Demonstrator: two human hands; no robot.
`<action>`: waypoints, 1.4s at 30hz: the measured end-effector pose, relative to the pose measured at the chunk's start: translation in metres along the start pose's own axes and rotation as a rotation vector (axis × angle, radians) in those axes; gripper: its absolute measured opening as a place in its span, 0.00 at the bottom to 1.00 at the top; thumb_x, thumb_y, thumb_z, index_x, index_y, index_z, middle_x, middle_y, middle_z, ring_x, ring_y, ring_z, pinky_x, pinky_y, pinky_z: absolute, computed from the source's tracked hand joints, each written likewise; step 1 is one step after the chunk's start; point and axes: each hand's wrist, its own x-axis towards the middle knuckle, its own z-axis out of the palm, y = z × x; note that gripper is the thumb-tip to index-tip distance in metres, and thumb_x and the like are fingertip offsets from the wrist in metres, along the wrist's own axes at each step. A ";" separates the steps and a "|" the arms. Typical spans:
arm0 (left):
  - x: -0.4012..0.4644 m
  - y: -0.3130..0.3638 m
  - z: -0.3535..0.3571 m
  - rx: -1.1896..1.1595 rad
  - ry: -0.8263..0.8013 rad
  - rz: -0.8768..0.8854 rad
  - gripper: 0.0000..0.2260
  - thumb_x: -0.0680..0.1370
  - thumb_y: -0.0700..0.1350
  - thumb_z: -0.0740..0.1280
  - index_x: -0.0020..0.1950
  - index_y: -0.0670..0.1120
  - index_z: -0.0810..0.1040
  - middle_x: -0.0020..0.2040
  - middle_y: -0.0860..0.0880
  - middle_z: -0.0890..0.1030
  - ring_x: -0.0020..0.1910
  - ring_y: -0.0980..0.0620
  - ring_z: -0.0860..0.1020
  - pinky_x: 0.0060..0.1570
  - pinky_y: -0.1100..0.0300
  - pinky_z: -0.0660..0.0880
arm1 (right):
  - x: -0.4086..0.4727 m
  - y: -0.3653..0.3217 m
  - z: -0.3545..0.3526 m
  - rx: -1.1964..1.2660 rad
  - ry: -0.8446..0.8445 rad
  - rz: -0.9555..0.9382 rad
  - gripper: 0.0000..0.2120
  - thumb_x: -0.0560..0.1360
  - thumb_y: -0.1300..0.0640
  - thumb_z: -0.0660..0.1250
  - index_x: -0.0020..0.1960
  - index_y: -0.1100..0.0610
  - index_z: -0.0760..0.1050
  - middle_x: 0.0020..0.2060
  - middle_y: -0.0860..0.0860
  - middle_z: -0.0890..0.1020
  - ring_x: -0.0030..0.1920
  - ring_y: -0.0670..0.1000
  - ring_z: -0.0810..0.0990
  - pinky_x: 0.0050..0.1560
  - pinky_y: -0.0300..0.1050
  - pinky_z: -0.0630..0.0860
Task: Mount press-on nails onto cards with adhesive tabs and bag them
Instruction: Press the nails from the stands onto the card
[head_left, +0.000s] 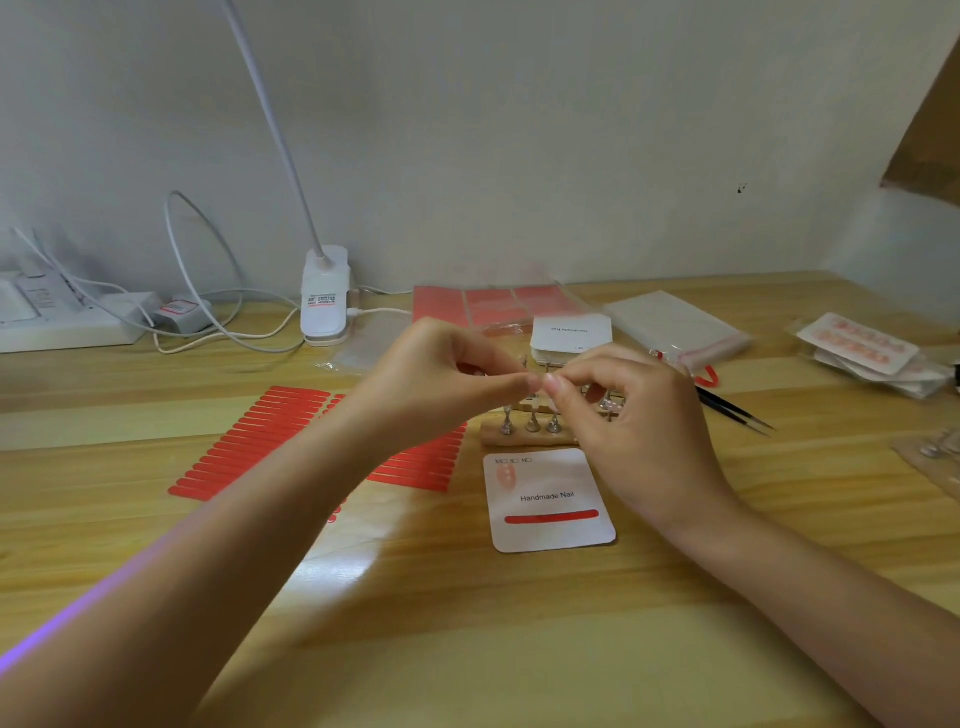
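Early going here: the card (550, 499) near the middle of the table (467, 623) carries one pink nail (505, 477) at its top left and a red adhesive strip (551, 517). Just beyond it, over the wooden nail stand (530, 434), left hand (441, 379) and right hand (623, 410) meet, fingers curled, pinching something too small to identify. Bagged sets (862, 353) lie far right; most nails remain unmounted.

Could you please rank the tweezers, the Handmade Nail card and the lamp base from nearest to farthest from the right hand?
From the right hand:
1. Tweezers, just to its right.
2. Handmade Nail card, in front, below it.
3. Lamp base, far back-left.
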 end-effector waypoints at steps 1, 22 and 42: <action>0.000 0.000 0.001 0.012 0.001 0.008 0.03 0.70 0.48 0.73 0.38 0.50 0.84 0.35 0.56 0.83 0.34 0.63 0.80 0.34 0.72 0.74 | 0.000 0.000 0.000 -0.009 0.001 -0.010 0.04 0.73 0.59 0.69 0.39 0.55 0.81 0.34 0.41 0.77 0.39 0.47 0.77 0.49 0.60 0.73; -0.004 -0.006 -0.004 0.462 0.181 0.162 0.06 0.72 0.42 0.68 0.35 0.50 0.77 0.33 0.61 0.74 0.33 0.62 0.71 0.40 0.68 0.68 | -0.006 0.001 0.002 -0.082 0.014 -0.075 0.06 0.72 0.55 0.66 0.37 0.52 0.78 0.35 0.41 0.76 0.36 0.44 0.74 0.52 0.35 0.61; -0.028 -0.011 0.005 -0.295 -0.003 -0.125 0.04 0.74 0.45 0.68 0.43 0.48 0.82 0.34 0.53 0.83 0.26 0.60 0.72 0.30 0.70 0.71 | -0.010 0.003 0.002 -0.095 0.080 -0.159 0.05 0.70 0.54 0.69 0.38 0.54 0.81 0.36 0.43 0.78 0.36 0.40 0.72 0.49 0.44 0.65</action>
